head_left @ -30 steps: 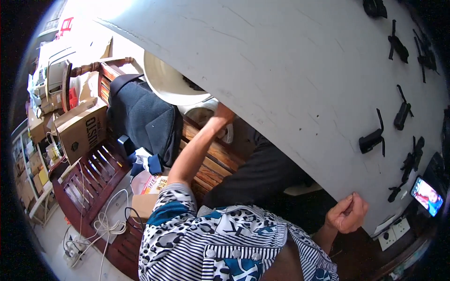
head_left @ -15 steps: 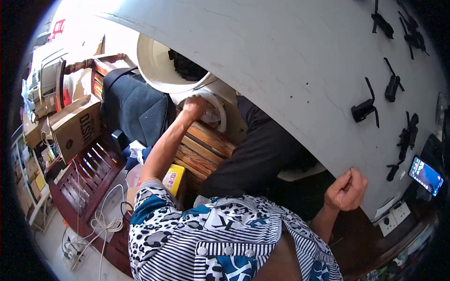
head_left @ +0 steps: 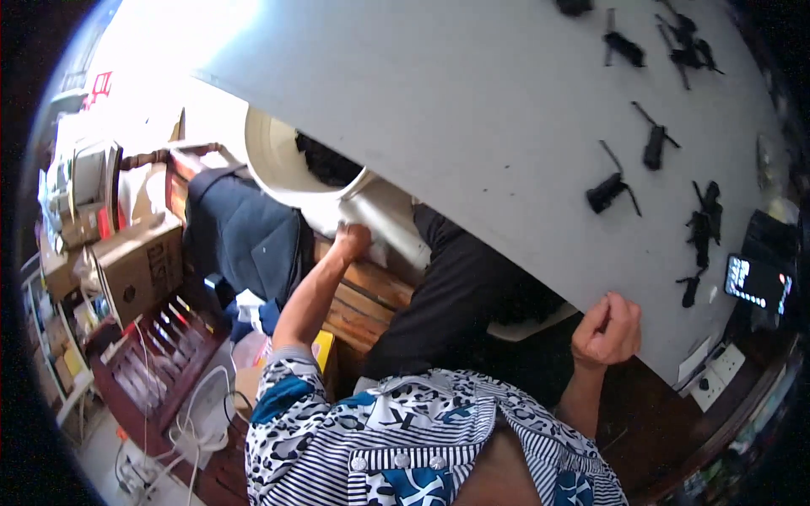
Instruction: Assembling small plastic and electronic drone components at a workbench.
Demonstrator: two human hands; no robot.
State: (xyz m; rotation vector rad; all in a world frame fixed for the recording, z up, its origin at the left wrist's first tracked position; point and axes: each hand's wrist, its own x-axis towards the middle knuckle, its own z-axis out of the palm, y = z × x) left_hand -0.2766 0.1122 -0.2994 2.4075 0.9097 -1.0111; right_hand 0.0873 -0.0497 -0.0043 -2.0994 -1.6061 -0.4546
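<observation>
My left hand (head_left: pixel 353 242) is closed at the end of my outstretched left arm, below a cream bucket (head_left: pixel 266 169) and above the slatted wooden bench (head_left: pixel 367 304). A whitish, blurred thing (head_left: pixel 379 253) shows beside its fingers; whether they grip it is unclear. Inside the bucket lies a heap of black pieces (head_left: pixel 325 162). At the near edge of the grey-white table (head_left: pixel 472 152), my right hand (head_left: pixel 607 331) is curled with thumb and fingers together. Anything it may hold is hidden. Small black parts with thin arms, such as this one (head_left: pixel 606 194), are scattered on the table's right side.
A dark backpack-like bag (head_left: pixel 245 219) rests on the bench, left of my arm. Further left are a cardboard box (head_left: pixel 139 266) and a reddish wooden chair (head_left: pixel 152 363). A lit phone (head_left: pixel 759 282) and a white socket strip (head_left: pixel 717 379) lie at the table's right end.
My left hand has drawn away from the rim of a white round container under the bucket; that rim no longer shows clearly. The whole view has shifted. My right hand stays curled by the table edge.
</observation>
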